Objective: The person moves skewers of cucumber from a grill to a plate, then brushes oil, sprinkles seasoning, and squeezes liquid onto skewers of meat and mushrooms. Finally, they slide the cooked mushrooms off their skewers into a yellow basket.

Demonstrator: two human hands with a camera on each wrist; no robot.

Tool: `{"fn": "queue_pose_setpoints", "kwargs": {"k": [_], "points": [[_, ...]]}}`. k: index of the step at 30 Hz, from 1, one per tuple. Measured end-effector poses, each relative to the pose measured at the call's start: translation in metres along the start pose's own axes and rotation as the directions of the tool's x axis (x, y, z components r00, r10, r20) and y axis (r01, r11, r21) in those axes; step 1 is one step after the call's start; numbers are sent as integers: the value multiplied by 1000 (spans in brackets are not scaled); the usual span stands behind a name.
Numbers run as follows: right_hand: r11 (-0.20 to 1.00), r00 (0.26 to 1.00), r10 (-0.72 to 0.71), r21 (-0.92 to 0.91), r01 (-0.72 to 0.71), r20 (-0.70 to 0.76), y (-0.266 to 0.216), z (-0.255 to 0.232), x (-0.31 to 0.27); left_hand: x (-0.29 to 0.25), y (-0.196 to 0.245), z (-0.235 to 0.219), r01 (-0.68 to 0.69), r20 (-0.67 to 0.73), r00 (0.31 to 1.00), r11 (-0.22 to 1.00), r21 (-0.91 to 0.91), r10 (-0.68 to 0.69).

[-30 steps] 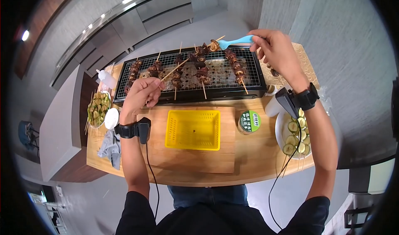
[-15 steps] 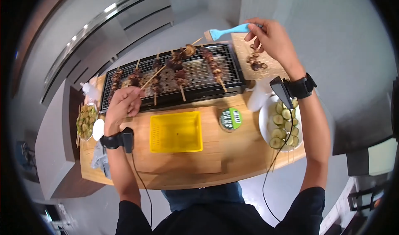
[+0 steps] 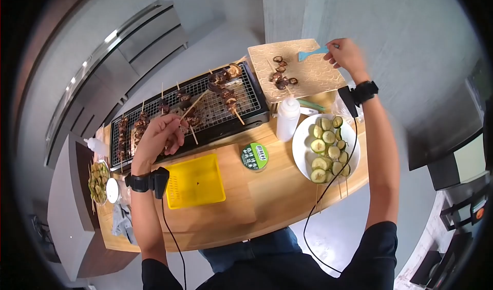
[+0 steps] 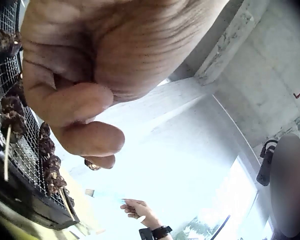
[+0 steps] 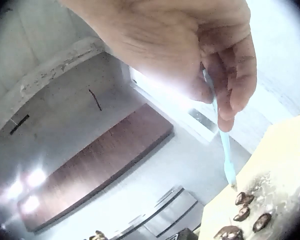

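Near the grill's front edge, my left hand [image 3: 160,138] pinches the bare end of a wooden skewer [image 3: 195,104]; mushroom pieces [image 3: 233,71] at its far end hang over the black grill [image 3: 241,124]. Curled fingers fill much of the left wrist view. My right hand [image 3: 347,57] holds a light-blue brush [image 3: 314,52] by its handle, its head over the patterned board [image 3: 308,79]. On that board lies a skewer of dark mushroom slices [image 3: 281,79]. The right wrist view shows the brush [image 5: 227,150] pointing down beside the slices [image 5: 241,214].
A white bottle [image 3: 288,119] stands between the board and a white plate [image 3: 304,173] of cucumber skewers. Nearer are a green-labelled tub [image 3: 254,156] and a yellow basket [image 3: 220,200]. Another bottle [image 3: 96,146], a vegetable plate and a grey cloth [image 3: 122,220] lie left.
The brush has moved away from the held skewer's mushroom, rightward to over the board. The view has turned right. My left hand still pinches its skewer.
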State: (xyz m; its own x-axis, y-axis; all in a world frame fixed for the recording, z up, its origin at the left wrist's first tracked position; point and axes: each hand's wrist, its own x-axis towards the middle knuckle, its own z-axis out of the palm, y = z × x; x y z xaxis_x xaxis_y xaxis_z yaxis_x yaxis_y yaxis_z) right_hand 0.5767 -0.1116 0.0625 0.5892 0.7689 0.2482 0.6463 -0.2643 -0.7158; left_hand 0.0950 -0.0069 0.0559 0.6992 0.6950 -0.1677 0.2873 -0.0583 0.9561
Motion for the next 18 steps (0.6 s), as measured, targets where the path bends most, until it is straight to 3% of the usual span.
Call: {"fn": "queue_pose_setpoints", "kwargs": {"k": [3, 9, 18], "points": [[996, 995, 84, -21, -83, 61, 20, 3, 11, 9, 0, 7, -14, 17, 1000, 999, 30, 13], [993, 987, 119, -20, -118, 107, 39, 8, 17, 12, -2, 9, 12, 42, 999, 996, 90, -16], [982, 985, 153, 95, -161, 82, 58, 17, 26, 5, -2, 14, 30, 41, 999, 999, 28, -31]]}}
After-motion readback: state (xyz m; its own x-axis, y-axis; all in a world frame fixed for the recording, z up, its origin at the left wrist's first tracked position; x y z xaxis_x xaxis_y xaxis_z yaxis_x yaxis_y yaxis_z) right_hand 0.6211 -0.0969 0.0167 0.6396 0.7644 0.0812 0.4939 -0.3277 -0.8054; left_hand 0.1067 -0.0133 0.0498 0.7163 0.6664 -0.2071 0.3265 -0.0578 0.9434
